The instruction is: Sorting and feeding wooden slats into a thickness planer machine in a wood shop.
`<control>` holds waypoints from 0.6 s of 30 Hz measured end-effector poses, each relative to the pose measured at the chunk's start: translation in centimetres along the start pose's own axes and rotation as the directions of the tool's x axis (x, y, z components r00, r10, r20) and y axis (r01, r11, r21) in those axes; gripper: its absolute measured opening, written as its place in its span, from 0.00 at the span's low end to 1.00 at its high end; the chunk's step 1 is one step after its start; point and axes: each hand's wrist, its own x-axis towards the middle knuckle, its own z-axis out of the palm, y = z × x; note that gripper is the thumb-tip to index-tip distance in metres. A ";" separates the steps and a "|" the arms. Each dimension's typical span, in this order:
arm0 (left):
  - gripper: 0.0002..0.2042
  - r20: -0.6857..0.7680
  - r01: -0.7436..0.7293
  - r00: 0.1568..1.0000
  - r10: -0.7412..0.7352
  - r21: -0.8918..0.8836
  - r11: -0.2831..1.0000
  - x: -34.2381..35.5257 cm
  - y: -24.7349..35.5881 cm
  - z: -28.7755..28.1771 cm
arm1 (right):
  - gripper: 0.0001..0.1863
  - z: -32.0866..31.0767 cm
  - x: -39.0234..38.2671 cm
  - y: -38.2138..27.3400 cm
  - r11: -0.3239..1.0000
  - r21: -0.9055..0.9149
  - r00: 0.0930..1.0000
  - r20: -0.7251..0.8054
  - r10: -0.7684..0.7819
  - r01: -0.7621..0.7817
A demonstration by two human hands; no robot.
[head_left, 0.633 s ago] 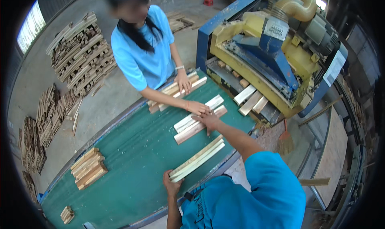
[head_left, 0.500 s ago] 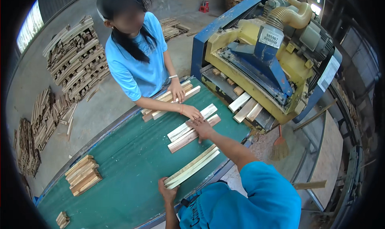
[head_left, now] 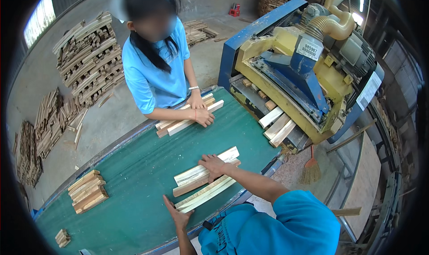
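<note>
My right hand [head_left: 216,165] lies across a pair of wooden strips on the green belt table [head_left: 143,165], its fingers over the far edge of the pale strip [head_left: 190,175] and its thumb near the reddish strip [head_left: 185,189]. Closer to me, two more strips [head_left: 206,194] lie side by side, almost against that pair. At their left end is my left hand [head_left: 178,215], fingers apart and its palm beside the strip ends. Opposite me, a co-worker's hands [head_left: 201,112] rest on another group of strips [head_left: 178,124].
A blue and yellow machine [head_left: 286,71] stands at the table's right end, with strips [head_left: 278,125] sticking out of it. Bundled strips [head_left: 88,191] lie on the table's left part, a smaller bundle [head_left: 62,238] beyond. Wood stacks [head_left: 89,58] and a broom [head_left: 311,170] are on the floor.
My right hand has drawn its pair of strips towards me and left, beside the nearer pair. My left hand has loosened from the strip ends. The co-worker's hand has withdrawn to the far group.
</note>
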 end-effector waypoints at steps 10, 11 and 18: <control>0.68 0.114 -0.065 0.991 0.069 -0.032 0.997 1.9 -1.9 -1.4 | 0.22 5.5 -0.2 -0.8 0.970 0.239 0.998 0.024 -0.054 0.047; 0.65 0.118 -0.200 0.976 0.181 0.178 0.963 2.4 -0.1 -1.1 | 0.21 5.3 -0.2 -1.9 0.963 0.269 0.996 0.067 -0.051 0.031; 0.59 0.122 -0.170 0.981 0.151 0.167 0.971 2.1 0.4 -1.2 | 0.19 4.3 -5.6 0.6 0.911 0.409 0.922 -0.336 0.194 -0.043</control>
